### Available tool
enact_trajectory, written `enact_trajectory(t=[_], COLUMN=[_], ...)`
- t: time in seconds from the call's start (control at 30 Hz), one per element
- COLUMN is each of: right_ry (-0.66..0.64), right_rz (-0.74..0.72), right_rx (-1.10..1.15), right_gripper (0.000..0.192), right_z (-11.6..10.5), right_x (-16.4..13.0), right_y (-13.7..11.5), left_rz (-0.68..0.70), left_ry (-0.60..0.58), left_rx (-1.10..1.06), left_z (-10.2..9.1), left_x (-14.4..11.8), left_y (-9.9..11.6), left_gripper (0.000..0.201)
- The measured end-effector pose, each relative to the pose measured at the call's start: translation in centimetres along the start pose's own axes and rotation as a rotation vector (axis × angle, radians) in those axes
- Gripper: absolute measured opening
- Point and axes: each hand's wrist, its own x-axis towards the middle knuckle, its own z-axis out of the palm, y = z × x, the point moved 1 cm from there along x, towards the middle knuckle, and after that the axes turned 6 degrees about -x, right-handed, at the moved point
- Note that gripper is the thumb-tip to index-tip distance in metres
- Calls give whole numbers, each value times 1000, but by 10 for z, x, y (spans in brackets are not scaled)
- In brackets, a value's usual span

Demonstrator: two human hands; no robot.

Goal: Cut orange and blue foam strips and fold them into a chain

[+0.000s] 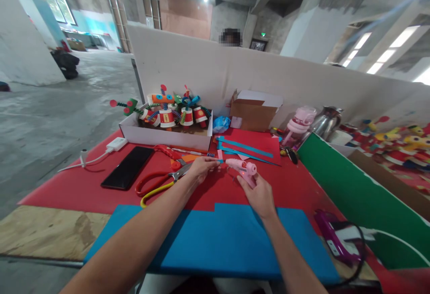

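Note:
My right hand is wrapped round the handle of a pink hot glue gun, its nozzle pointing left. Just left of that nozzle, my left hand pinches a small blue paper strip by its end. Nozzle and strip are very close; I cannot tell if they touch. Beyond the hands, long blue paper strips lie on red paper. Scissors with red and yellow handles rest beside my left forearm, and red-handled pliers lie behind them.
A white box holds several paper-cup figures at the back left. A black phone and a white charger lie left. At right stand a pink bottle, a green panel and a purple power strip.

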Motion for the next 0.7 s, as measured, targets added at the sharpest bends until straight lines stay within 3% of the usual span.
enact_trajectory(t=[0.27,0.47,0.7], right_ry=[18,-74,-100], right_rz=[93,182,130], right_rx=[82,202,184], right_gripper=[47,45,45], right_z=[-6,-10,-12], right_x=[4,13,13], right_y=[0,3,0], left_rz=[3,7,-4], left_ry=[0,-16,-2], left_rx=[11,28,29], left_z=[3,4,6], left_x=[-4,-5,-7], left_y=[2,3,4], left_gripper=[12,14,12])
